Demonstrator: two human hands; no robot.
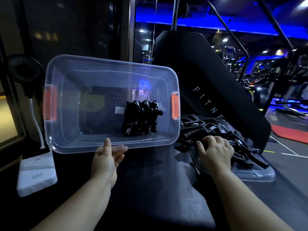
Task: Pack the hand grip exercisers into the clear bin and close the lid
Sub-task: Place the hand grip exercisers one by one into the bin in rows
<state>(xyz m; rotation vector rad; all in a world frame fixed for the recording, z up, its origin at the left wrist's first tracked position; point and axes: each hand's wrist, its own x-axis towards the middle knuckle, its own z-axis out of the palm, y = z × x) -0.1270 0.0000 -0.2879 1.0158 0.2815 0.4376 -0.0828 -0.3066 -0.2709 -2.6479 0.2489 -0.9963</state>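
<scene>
Bin (106,144) edge rests against the open left hand (108,157); right hand (215,152) curls over the exercisers (216,130), probably gripping one.

Dim, blue-lit background, soft blur, warped edges.

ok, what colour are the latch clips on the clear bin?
Orange latch clips, one at each end of the clear bin; head view.

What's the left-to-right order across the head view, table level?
White box → left hand → packed grip exercisers in the clear bin → right hand on the loose exercisers pile.
</scene>
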